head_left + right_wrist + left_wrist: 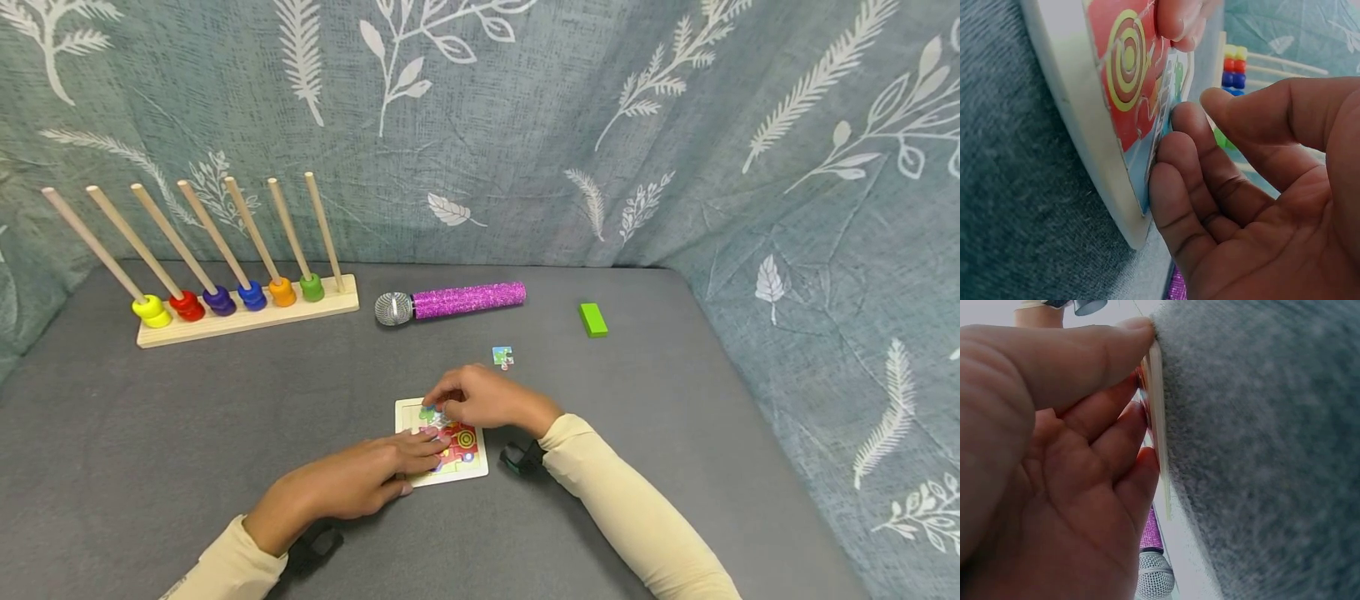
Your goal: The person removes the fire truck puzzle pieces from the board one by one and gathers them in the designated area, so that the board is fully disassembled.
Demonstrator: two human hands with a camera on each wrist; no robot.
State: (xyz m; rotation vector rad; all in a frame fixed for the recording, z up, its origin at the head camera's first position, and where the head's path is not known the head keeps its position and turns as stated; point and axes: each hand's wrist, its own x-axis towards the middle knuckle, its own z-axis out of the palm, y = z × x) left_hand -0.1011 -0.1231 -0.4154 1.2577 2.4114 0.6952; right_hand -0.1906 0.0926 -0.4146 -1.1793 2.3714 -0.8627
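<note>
A small jigsaw puzzle in a pale wooden tray (481,468) lies on the grey table, with red pieces and a yellow ringed circle (1127,57). My left hand (367,473) rests on its left and front part, fingers extended over the pieces; in the left wrist view the thumb (1094,359) lies at the tray's edge. From the right, my right hand (491,398) reaches over the far part. Its fingertips (1169,187) touch the blue pieces, while its thumb stands apart with nothing pinched. One loose puzzle piece (502,357) lies beyond the tray.
A wooden peg stand (247,315) with coloured beads is at the back left. Behind the puzzle lies a microphone (450,302) with a sparkly purple handle. A green block (593,320) lies to the right. A leaf-patterned curtain (480,167) hangs behind the table.
</note>
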